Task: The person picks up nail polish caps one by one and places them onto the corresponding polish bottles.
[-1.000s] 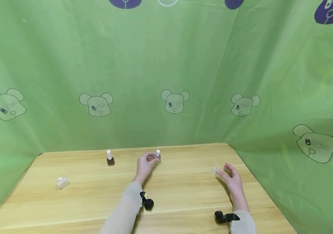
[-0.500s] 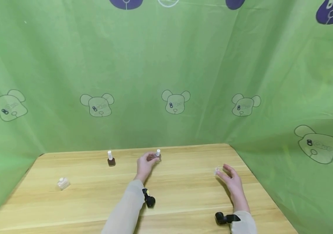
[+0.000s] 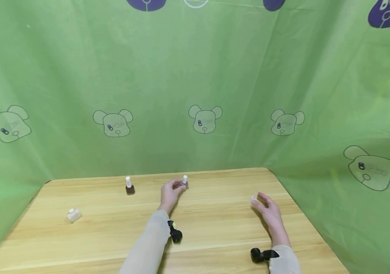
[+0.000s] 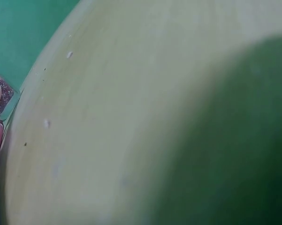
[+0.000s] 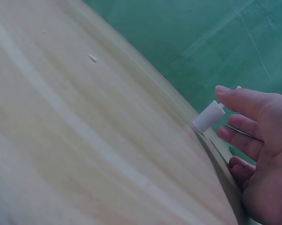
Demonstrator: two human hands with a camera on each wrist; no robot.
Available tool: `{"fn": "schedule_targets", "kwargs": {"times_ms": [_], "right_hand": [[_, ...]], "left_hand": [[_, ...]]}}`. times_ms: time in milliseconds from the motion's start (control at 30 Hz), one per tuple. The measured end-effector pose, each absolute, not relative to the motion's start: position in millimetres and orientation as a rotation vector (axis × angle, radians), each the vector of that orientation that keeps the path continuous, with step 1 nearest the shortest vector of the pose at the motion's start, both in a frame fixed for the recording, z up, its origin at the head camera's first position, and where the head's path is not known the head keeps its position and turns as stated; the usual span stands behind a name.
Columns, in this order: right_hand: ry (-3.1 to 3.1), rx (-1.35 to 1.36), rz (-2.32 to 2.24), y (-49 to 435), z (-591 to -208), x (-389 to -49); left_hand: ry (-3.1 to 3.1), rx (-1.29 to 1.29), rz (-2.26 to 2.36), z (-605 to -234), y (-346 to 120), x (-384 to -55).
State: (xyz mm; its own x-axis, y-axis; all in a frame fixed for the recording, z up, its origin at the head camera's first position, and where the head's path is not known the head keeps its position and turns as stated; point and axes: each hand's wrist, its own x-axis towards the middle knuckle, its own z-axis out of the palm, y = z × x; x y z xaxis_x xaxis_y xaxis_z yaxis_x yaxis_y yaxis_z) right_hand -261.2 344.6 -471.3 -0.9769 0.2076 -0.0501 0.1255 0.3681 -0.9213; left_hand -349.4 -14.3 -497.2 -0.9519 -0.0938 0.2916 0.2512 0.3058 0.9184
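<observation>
One white cap (image 5: 209, 117), pinched, it seems, by the right hand (image 3: 269, 210) low at the wooden table (image 3: 215, 232); farther back, the left hand (image 3: 169, 195) grips a glittery nail-polish bottle (image 4: 6, 96) near the far edge: pick-up, I'd say, next calling for a steady lift

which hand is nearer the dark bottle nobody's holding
Left: the left hand is right of the dark bottle, apart from it; the right hand is much farther right.

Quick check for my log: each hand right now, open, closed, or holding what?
Left hand: holding the white-capped bottle.
Right hand: right at a small white cylinder; whether gripping it, cannot be told.
</observation>
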Motion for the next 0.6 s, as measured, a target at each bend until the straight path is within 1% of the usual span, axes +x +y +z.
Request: {"fn": "schedule_targets", "kwargs": {"times_ms": [233, 433, 600], "right_hand": [[-2.581, -0.273, 1.631, 341.0, -470.8, -262.3], [-2.633, -0.295, 1.476, 338.9, -472.6, -265.2], [-2.631, -0.325, 1.44, 337.0, -473.0, -266.6]], "left_hand": [[-2.33, -0.111, -1.661, -496.9, -15.2, -349.7], [-2.329, -0.116, -1.666, -495.2, -14.5, -348.2], [-2.338, -0.094, -1.656, -495.4, -14.4, -347.7]]}}
